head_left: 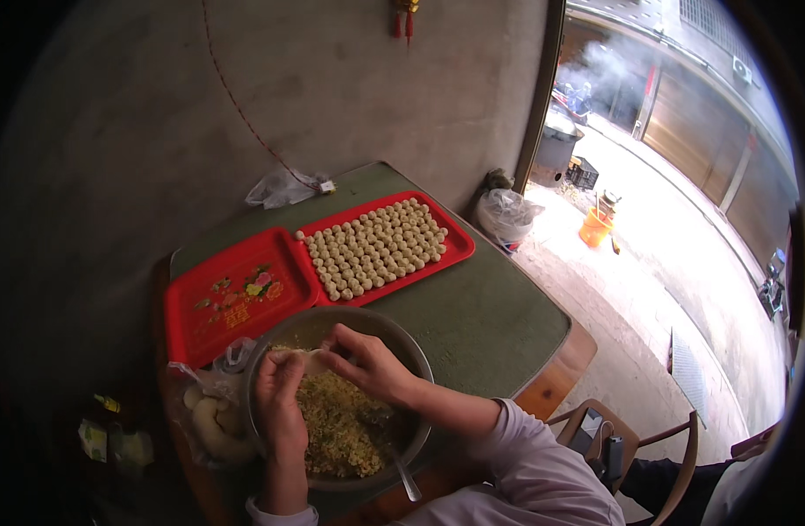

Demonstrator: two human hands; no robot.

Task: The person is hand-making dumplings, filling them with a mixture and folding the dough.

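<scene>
I see a bag of dough (211, 419) at the far left, my left hand (280, 405) cupped under a small dough piece (313, 360), my right hand (367, 361) pinching its edge, both over the filling bowl (420, 368), red trays (236, 294) behind on the counter (490, 324).

The pale dough piece (313, 359) is mostly covered by the left hand (278, 399) and the right hand (367, 361), so its shape cannot be told. The spoon (401, 466) has its bowl buried in the chopped filling (337, 430). The clear bag (211, 412) beside the metal bowl (411, 351) shows only blurred pale lumps.
</scene>
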